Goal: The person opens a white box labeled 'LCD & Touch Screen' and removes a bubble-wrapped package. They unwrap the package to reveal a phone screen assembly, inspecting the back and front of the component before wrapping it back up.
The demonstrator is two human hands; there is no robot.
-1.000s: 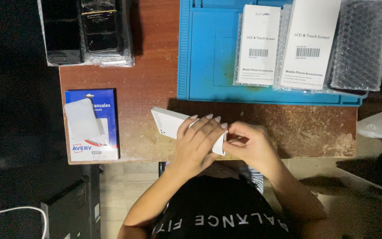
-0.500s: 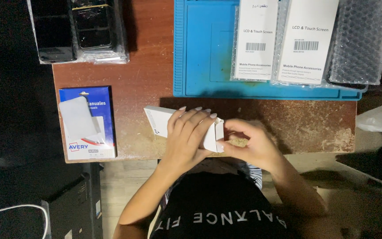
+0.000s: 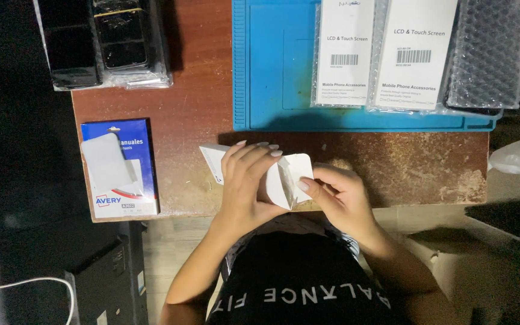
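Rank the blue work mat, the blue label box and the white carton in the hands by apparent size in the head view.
1. Blue work mat, largest though cut off by the frame.
2. Blue label box.
3. White carton; the left hand partly covers it, so its rank below the label box is unsure.

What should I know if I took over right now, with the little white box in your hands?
Left hand: wrapped over the small white box, holding it just above the brown table.
Right hand: fingers at the box's open end flap.
Nearby: blue label box to the left, blue mat behind with two white packages.
Done: flap open. Left: cannot tell whether anything is inside.
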